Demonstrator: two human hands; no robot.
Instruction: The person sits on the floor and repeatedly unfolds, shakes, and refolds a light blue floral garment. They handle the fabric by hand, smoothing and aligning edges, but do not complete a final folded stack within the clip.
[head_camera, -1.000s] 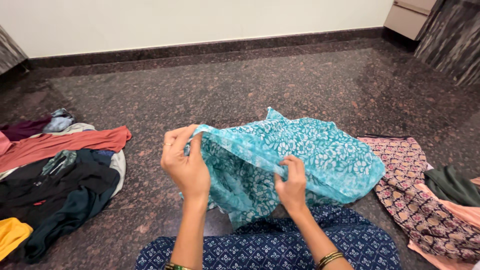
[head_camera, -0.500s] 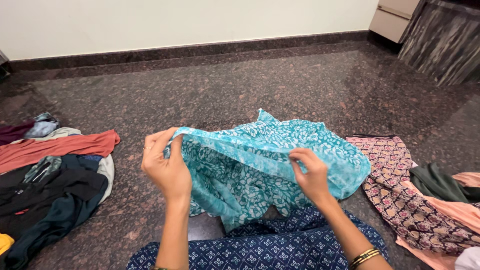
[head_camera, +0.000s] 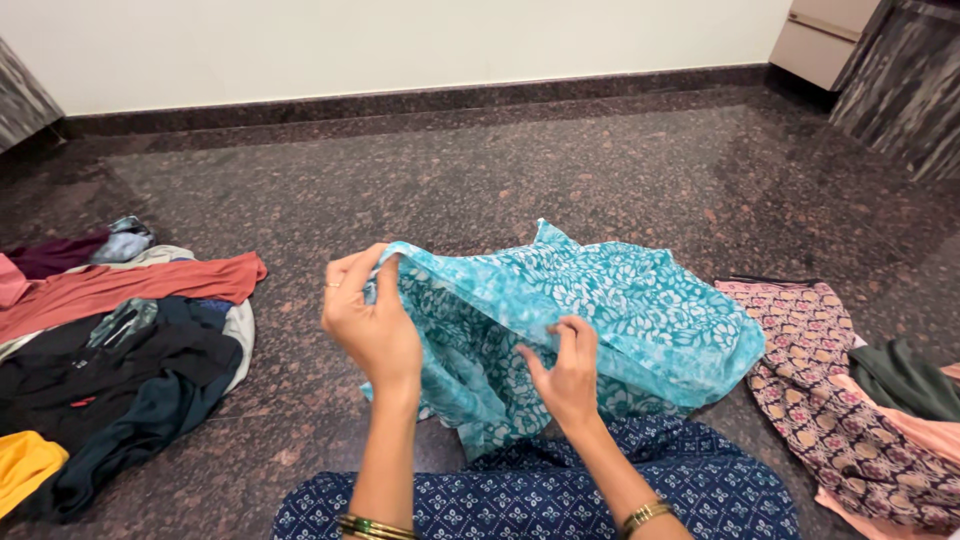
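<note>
Head view: left hand (head_camera: 372, 325) pinches the upper edge of a turquoise floral garment (head_camera: 620, 315), lifted off the floor; right hand (head_camera: 566, 372) grips a fold lower down, fingers closed on cloth. Garment sits just ahead of the lap in blue printed fabric (head_camera: 540, 495), bunched and not yet folded flat, so the handling looks early. Left of the garment: dark clothes pile (head_camera: 110, 370) with a rust-coloured piece (head_camera: 120, 285). Right of it: patterned maroon cloth (head_camera: 830, 400). Beyond the garment, granite floor (head_camera: 480, 170) lies open to the wall.

The pile of clothes (head_camera: 110, 360) and patterned cloth (head_camera: 850, 420) run past the picture's edges.
</note>
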